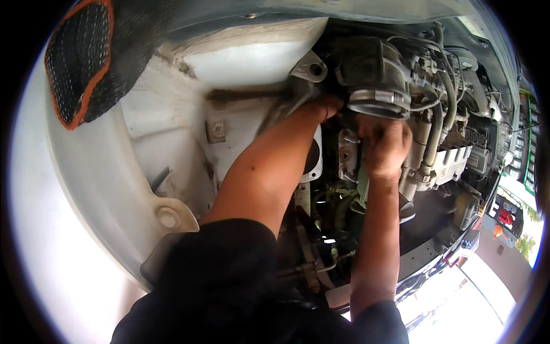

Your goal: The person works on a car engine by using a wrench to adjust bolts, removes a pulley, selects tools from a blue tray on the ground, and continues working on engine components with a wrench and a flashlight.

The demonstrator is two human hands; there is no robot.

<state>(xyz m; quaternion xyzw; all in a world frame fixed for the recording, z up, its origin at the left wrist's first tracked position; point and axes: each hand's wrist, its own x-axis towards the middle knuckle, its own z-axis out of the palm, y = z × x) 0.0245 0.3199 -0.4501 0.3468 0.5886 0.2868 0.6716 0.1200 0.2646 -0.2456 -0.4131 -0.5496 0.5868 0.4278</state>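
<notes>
Both my arms reach down into a car's engine bay. A black, dusty air intake hose has its open end toward me, ringed by a metal hose clamp. My left hand is pushed in beside the hose, on its left, and its fingers are hidden in shadow. Just under the clamped end, my right hand is closed, its fingers curled upward; what they grip, if anything, is hidden by the hand itself. Left of the right hand sits a grey metal bracket with a hole.
At the left is the white inner fender with a bolted mount. A mesh-textured dark item with orange edging hangs at the upper left. Pipes and the engine fill the right side. A metal tab with a hole stands near the left hand.
</notes>
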